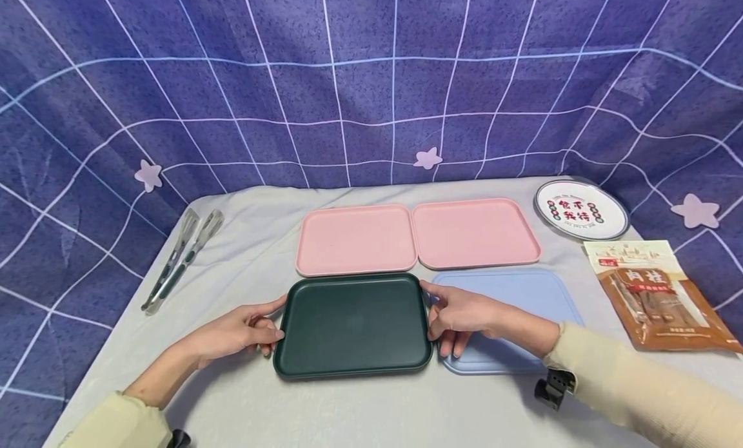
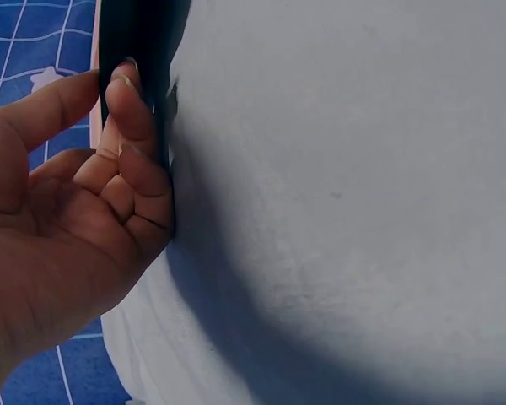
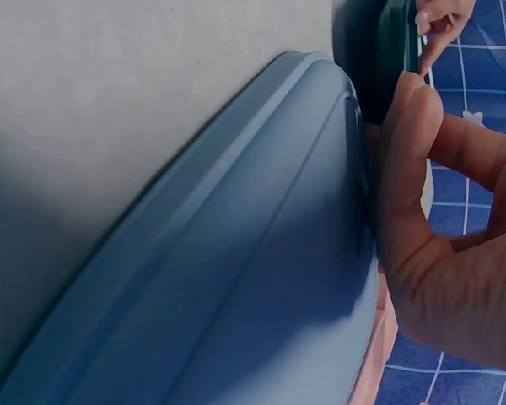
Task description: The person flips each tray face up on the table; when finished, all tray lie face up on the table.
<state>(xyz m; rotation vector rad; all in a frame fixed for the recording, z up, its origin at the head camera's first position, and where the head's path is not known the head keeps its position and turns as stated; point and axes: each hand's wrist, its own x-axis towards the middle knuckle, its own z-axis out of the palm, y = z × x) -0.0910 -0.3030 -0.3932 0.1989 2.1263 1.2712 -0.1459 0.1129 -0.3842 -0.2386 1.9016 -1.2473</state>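
Dark-green tray (image 1: pixel 355 325) (smooth, matte, a round-cornered rectangle) is gripped at opposite short sides by both hands (image 1: pixel 240 332) (image 1: pixel 464 311).

Dark green tray (image 1: pixel 354 325): we see one rectangular piece with rounded corners and a smooth, plain centre.
Rim: we make out a low raised lip running all round.
Pose: face up, roughly level, long sides running left to right; we cannot tell whether its base is raised.
Short ends: left fingers (image 1: pixel 267 336) hold one, right fingers (image 1: pixel 438 324) the other.
Place: directly on the near side of the left pink tray (image 1: pixel 356 238).
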